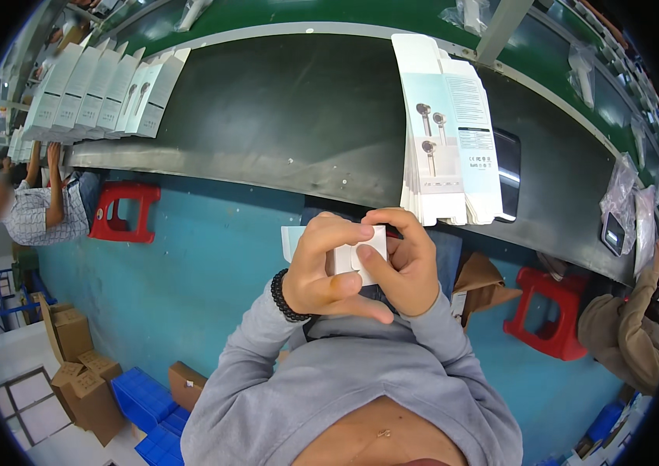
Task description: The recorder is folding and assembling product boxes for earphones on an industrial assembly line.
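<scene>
Between my two hands, in front of my body, is a small white carton (374, 242) with its end toward me. A pale flap shows past my left knuckles. My left hand (326, 260) curves around the carton's left side, with a black bead bracelet at the wrist. My right hand (409, 268) closes on its right side, the thumb pressed on the white end panel. Just beyond my hands, a stack of flat printed cartons (434, 167) with pictures of stemmed devices lies on the dark bench (283, 109). The carton's far side is hidden by my fingers.
Several standing white cartons (104, 93) are at the bench's far left. A phone-like black slab (507, 175) lies beside the flat stack. Red stools (123, 211) stand on the floor. People sit at left and right. Brown boxes (90, 396) and blue crates (143, 398) are at lower left.
</scene>
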### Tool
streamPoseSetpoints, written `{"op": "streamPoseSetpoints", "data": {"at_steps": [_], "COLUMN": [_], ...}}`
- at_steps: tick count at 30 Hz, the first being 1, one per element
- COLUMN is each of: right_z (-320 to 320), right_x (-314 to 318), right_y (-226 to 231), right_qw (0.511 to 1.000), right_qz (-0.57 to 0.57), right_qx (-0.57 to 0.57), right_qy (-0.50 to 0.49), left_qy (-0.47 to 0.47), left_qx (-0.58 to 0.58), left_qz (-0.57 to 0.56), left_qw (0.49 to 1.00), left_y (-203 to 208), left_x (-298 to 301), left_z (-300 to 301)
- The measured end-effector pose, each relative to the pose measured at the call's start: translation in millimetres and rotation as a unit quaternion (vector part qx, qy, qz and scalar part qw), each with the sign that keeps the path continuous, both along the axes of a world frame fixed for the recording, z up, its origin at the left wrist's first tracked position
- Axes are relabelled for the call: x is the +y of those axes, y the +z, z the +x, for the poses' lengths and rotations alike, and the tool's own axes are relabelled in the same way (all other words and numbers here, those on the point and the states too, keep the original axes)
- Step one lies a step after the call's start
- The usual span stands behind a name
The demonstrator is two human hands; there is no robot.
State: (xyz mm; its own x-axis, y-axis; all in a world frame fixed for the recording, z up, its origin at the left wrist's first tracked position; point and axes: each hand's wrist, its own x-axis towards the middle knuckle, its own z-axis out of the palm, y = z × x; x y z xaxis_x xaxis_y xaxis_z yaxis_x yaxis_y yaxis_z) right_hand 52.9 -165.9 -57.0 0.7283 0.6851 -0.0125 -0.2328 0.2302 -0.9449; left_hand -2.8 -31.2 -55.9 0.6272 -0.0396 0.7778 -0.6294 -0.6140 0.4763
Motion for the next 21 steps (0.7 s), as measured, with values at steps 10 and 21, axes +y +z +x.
{"op": "streamPoseSetpoints", "data": {"at_steps": [10,21], "right_z": [-1.2,6.0], "right_x": [6.7,7.8], "right_y": [-15.2,-3.4], "right_qw": [1.000,0.941], "right_qz": [0.007,-0.080], "right_qx": [0.022,-0.322], "right_qy": [-0.013,0.072], "left_qy": [0.013,-0.039], "left_qx": [-0.001,0.372], "left_qz": [0.002,0.075], "left_qw": [1.000,0.925], "left_y": [0.2,81.3], "left_x": [4.3,80.2], "left_z": [-0.4,-44.4]}}
